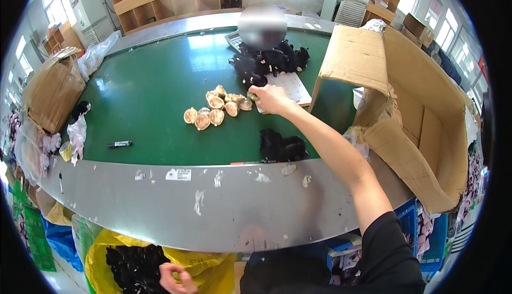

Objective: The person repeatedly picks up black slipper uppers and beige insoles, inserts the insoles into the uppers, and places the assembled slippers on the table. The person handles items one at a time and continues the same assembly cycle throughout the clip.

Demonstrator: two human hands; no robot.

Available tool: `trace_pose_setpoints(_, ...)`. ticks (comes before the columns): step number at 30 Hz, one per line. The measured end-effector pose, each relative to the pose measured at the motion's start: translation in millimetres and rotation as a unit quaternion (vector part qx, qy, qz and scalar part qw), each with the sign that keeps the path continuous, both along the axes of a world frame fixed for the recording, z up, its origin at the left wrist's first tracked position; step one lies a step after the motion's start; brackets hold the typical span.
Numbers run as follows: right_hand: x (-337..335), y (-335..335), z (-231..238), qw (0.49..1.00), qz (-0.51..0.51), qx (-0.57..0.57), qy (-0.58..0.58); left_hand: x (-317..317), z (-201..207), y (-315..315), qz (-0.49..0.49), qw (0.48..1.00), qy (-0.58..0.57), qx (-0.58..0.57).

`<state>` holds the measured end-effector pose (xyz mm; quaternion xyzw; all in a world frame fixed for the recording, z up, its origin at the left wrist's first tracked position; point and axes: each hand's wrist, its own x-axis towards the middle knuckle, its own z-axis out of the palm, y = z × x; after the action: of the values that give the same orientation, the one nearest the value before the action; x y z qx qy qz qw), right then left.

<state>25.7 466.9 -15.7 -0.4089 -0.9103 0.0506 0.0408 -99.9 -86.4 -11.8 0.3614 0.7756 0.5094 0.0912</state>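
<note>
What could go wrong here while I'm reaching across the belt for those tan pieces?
The right hand is stretched far over the green belt, so its forearm could brush the black pile off. The tan pieces lie loose and could scatter. The left hand is down in the yellow bag, unwatched.

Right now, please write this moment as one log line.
right hand: reaching at tan pieces on green table | left hand: in yellow bag of black items
</note>
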Motion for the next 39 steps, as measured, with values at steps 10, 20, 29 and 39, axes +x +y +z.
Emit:
trace_pose_setpoints(10, 9.0, 16.7, -11.8, 0.998, -0.025, -0.043, 0.040, 34.7, -4.6, 103.6, -0.268, 0.962, 0.042, 0.044)
trace_pose_setpoints(20, 60.3, -18.7, -35.1, 0.980, 0.052, 0.131, 0.142, 49.3, -2.1, 99.0, -0.232, 0.968, 0.021, 0.093)
trace_pose_setpoints(29, 40.0, -21.9, -50.5, 0.982, 0.016, 0.146, 0.115, 62.4, 20.5, 90.4, -0.323, 0.940, 0.093, 0.049)
trace_pose_setpoints(39, 152.7, -101.1, -10.8, 0.830, -0.054, -0.220, 0.510, 72.4, 65.2, 209.0, -0.409, 0.888, 0.179, 0.111)
